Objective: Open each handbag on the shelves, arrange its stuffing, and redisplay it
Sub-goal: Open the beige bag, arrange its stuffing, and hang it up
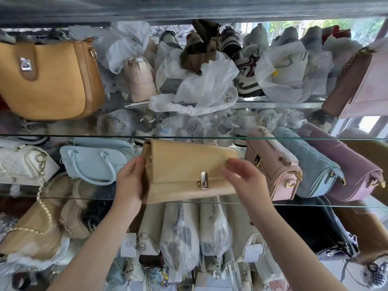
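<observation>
Two hands on one bag: my left hand [129, 181] is wrapped around the left end of the beige flap bag [189, 171], thumb on the front and fingers behind, clamped on it; my right hand [243, 177] is spread open at the bag's right front, fingers apart, and motion blur leaves me unable to tell whether the fingertips touch the flap. Bag sits at the near edge of the middle glass shelf [63, 135], roughly centred, flap down and the metal turn-lock clasp [203, 180] apparently fastened. Judgement: either the start of handling this bag (opening not yet begun) or the final squaring-up for display; the closed flap fits both, and nothing of its stuffing shows. If opening is next, the right hand needs to come to the clasp and release it while the left keeps the body steady against the shelf. Surface: clear glass, hard and likely slick, so the bag may slide if pushed from one end only. Neighbours: light blue handbag [94, 162] just beside it on the left, pink handbag [273, 166] close on the right, then a quilted blue bag [310, 162] and a mauve bag [346, 164]. Far upper shelf holds a tan bag [48, 80] and items in white plastic wrapping [205, 85]; lower shelf shows wrapped bags with tags. Daylight enters at far right.
</observation>
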